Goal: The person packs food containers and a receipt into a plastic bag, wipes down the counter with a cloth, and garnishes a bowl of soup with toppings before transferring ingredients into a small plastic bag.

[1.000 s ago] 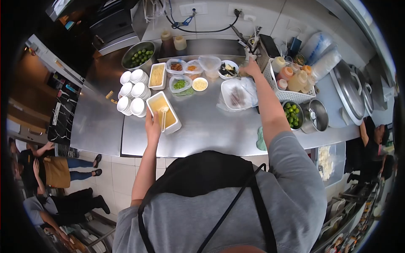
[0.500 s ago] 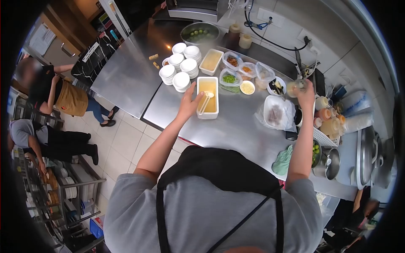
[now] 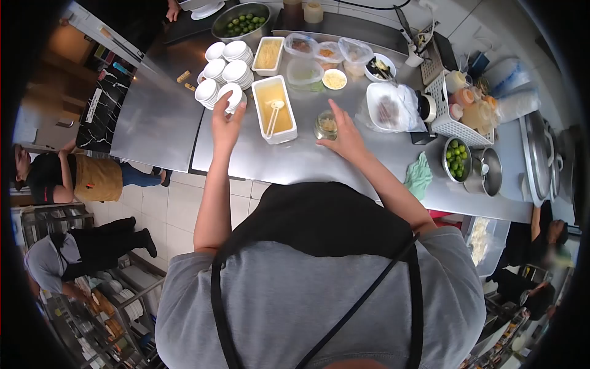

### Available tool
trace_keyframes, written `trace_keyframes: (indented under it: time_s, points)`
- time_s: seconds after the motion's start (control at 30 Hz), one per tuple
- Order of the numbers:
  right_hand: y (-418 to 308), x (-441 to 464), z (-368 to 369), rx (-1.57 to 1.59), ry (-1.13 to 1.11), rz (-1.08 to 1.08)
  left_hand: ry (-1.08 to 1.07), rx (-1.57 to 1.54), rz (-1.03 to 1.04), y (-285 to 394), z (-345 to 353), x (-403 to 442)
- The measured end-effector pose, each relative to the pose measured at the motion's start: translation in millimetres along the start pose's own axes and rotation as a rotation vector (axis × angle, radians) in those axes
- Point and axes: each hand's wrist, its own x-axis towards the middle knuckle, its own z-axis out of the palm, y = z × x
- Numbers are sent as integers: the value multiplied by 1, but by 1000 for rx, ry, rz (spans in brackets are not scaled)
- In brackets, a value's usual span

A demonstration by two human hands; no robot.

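My left hand [image 3: 227, 123] is open, fingers apart and holding nothing, in front of the stacks of small white sauce cups [image 3: 235, 72]. Right of it is a white rectangular container [image 3: 291, 131] of yellowish liquid, with a light-coloured spoon [image 3: 275, 117] resting in it. My right hand [image 3: 348, 136] is around a small glass jar [image 3: 326, 125] with pale contents, low over the steel counter, thumb on the near side and fingers on the far side. Whether the jar touches the counter I cannot tell.
A second container of yellowish food [image 3: 269, 55] and lidded tubs [image 3: 301, 45] line the back. A bowl of limes [image 3: 243, 27] stands at back left. At right are a white tray in plastic [image 3: 387, 106], a green cloth [image 3: 419, 175] and a bottle basket [image 3: 461, 123]. Co-workers stand at both sides.
My right hand has brought the glass jar leftward from the back right to beside the yellowish container. My left hand has moved off that container's edge. The camera view has shifted and turned.
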Motion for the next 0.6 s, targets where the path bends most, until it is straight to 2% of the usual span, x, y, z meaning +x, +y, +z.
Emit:
trace_keyframes:
  time_s: [0.07,0.1,0.17,0.3,0.43,0.5,0.6]
  points:
    - [1,-4,5,274,116,37,20,5,-24,-10,-6,3]
    - [2,-5,9,276,117,40,48,7,-44,-15,-9,5]
    - [7,-6,20,482,167,139,104,21,-50,-31,-16,18]
    - [19,-5,39,503,211,55,295,217,-24,-90,-30,62]
    - [21,-9,40,471,219,21,254,398,-60,-90,-30,82]
    - [23,-9,40,430,248,27,-18,586,-230,-83,-20,85]
    - [27,-11,38,364,283,32,-19,609,-260,-90,-14,90]
